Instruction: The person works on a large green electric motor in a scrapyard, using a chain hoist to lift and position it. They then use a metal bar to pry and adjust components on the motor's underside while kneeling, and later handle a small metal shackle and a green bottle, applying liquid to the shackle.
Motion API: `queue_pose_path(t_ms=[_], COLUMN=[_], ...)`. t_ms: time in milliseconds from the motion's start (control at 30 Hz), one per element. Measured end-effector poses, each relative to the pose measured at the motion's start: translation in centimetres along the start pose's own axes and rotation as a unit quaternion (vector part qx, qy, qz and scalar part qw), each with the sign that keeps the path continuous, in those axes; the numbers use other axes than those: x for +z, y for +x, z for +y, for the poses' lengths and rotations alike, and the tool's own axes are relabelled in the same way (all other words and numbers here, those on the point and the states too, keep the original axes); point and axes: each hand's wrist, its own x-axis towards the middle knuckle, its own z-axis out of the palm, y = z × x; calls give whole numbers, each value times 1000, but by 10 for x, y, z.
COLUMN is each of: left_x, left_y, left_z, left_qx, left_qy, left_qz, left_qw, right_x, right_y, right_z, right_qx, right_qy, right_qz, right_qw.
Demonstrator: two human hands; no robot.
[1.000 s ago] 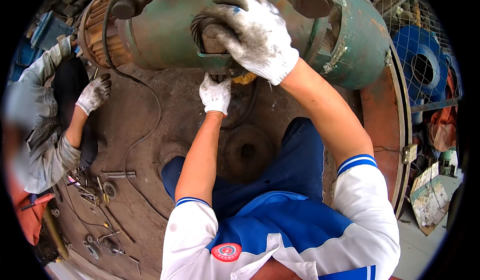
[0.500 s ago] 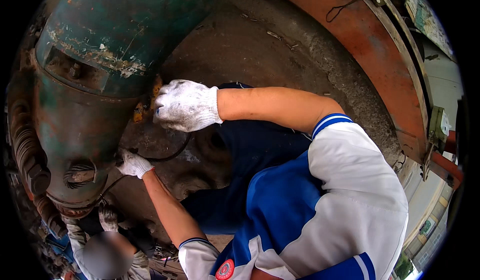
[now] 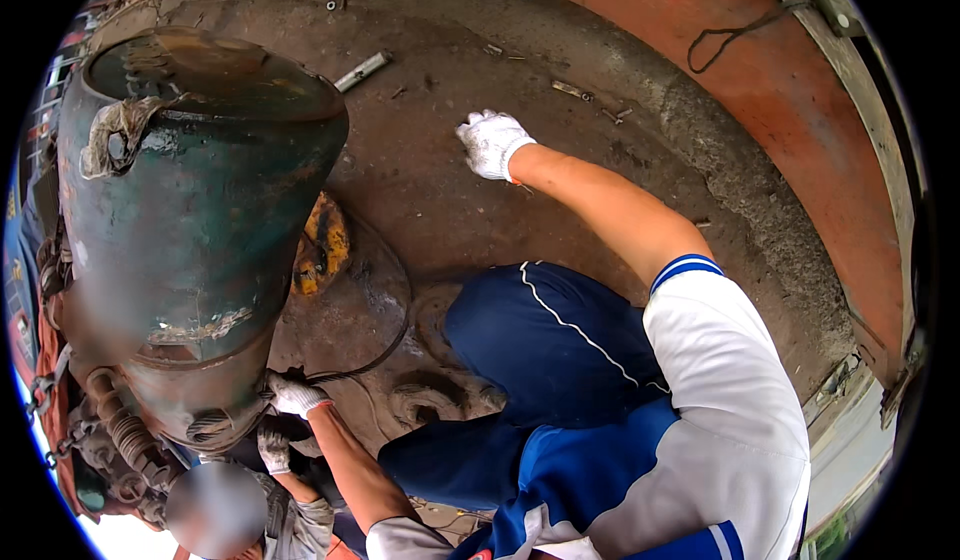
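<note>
Green cylinder (image 3: 215, 220) there, at the person's left! Left hand (image 3: 295, 396) right at its side, perhaps for steadiness, fingers hidden, grip unreadable. Right hand (image 3: 492, 144) out over floor (image 3: 435, 75), well right of the cylinder, maybe for balance, fingers curled, hold unclear.

Curved orange panel (image 3: 800, 130); dark cord (image 3: 738, 31) looped against it.

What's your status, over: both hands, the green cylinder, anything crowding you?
Left hand at the green cylinder, grip unclear. Right hand out over the floor, nothing visible in it. Co-worker's gloved hand close by the left.
</note>
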Motion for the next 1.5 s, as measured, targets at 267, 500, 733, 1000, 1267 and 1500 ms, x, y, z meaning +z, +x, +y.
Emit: queue_pose_path(t_ms=[267, 500, 733, 1000, 1267, 1500], left_x=[17, -46, -87, -94, -89, -85], left_y=[-25, -22, -6, -20, -36, -31], left_z=[54, 36, 47, 57, 73, 56], left_qx=[-20, -25, 105, 48, 16, 27], left_qy=[-113, -89, 150, 151, -18, -28], left_qz=[-15, -177, -364, -340, -274, -264], left_qw=[993, 980, 913, 927, 961, 964], right_x=[-5, 34, 47, 68, 110, 163], right_y=[182, 222, 163, -49, -162, -135], right_z=[-64, -80, -114, -79, -58, -75], right_qx=[-108, -101, -114, -15, 66, 138], right_qy=[-154, -281, -207, -171, -97, -108], right_qz=[78, 63, -42, -97, -87, -14], right_qw=[979, 952, 971, 980, 989, 984])
